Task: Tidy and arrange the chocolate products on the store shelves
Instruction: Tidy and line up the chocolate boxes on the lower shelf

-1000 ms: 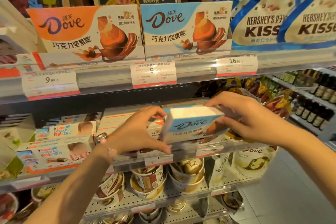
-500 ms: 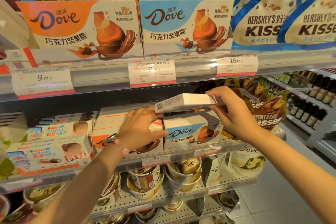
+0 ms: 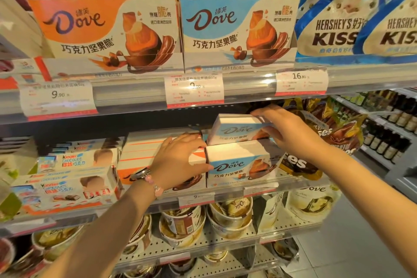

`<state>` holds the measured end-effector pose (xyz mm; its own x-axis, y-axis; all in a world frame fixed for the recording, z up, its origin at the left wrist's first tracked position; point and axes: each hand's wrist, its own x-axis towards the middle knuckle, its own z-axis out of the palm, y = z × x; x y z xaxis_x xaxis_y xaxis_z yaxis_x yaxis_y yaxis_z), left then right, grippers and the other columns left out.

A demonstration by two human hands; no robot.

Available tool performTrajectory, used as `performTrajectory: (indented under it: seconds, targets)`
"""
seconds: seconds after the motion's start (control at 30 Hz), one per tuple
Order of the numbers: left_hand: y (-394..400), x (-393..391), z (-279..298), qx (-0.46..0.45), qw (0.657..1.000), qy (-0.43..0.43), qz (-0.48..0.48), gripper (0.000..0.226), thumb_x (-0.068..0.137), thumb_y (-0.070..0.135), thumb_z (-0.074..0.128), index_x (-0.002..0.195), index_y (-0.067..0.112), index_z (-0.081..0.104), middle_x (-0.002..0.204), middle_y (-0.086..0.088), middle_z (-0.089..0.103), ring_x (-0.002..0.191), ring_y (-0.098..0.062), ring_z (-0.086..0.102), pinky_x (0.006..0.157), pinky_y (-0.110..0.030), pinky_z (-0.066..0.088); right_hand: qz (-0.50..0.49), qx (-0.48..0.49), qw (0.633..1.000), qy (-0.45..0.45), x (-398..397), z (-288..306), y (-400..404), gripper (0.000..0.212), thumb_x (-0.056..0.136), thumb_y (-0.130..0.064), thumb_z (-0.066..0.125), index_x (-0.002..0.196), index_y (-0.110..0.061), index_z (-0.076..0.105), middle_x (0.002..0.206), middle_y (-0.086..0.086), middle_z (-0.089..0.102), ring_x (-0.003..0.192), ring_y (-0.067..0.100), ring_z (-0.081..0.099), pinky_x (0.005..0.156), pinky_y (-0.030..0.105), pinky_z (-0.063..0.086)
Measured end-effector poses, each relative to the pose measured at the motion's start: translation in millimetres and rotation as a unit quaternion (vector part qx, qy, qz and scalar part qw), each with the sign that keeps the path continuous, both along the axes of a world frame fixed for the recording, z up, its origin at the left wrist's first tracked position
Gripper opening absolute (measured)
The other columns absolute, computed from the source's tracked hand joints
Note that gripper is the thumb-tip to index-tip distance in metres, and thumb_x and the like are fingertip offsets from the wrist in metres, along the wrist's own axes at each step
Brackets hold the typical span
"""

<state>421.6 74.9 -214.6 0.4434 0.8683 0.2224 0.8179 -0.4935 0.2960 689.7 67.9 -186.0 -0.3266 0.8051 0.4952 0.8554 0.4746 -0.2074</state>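
Observation:
On the middle shelf point(image 3: 158, 204) stands a row of blue Dove boxes point(image 3: 239, 167). Above that row a single blue Dove box point(image 3: 237, 130) is held upright, its front facing me, with my right hand point(image 3: 291, 135) gripping its right end. My left hand point(image 3: 178, 160) lies with spread fingers over the front of the orange Dove boxes point(image 3: 144, 156), its thumb touching the left edge of the front blue box. Whether the held box rests on the row below is unclear.
Kinder chocolate boxes point(image 3: 67, 178) sit left of the orange stack. Hershey's Kisses bags point(image 3: 327, 142) crowd the right side. The top shelf carries two large Dove display cartons point(image 3: 239, 31) and Hershey's bags point(image 3: 334, 29). Dove tubs point(image 3: 230, 212) and pouches fill the lower shelf.
The box in my right hand has turned from flat, barcode side out, to upright with its front showing, and sits lower over the blue row. My left hand has barely moved.

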Motion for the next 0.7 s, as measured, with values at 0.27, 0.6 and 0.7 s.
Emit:
performTrajectory:
  seconds: [0.27,0.6,0.7]
  targets:
    - [-4,1,2,-0.047,0.997,-0.055,0.038,0.071,0.071,0.051,0.072,0.127,0.033,0.032,0.132,0.011,0.048,0.123,-0.014,0.043,0.098,-0.036,0.04,0.016,-0.054,0.996,-0.066,-22,-11,9,0.046,0.089,-0.01,0.058,0.134,-0.018,0.048,0.126,0.004,0.052,0.111,0.021,0.053,0.085,0.026,0.046]
    - [1,1,0,-0.051,0.991,0.12,0.04,0.07,0.085,0.064,0.044,0.145,0.042,0.017,0.158,0.006,0.008,0.145,-0.021,0.002,0.114,-0.054,0.0,0.057,-0.152,0.985,-0.054,-23,-24,22,0.033,0.098,-0.011,0.044,0.128,-0.014,0.057,0.126,0.006,0.058,0.109,0.015,0.052,0.088,0.021,0.046]
    - [1,1,2,-0.046,0.986,0.153,0.05,0.069,0.086,0.067,0.039,0.146,0.044,0.013,0.158,0.002,0.006,0.145,-0.025,0.001,0.114,-0.053,0.002,0.038,-0.134,0.989,-0.047,-25,-24,26,0.035,0.096,-0.007,0.043,0.126,-0.014,0.06,0.125,0.006,0.056,0.101,0.009,0.05,0.079,0.005,0.035]
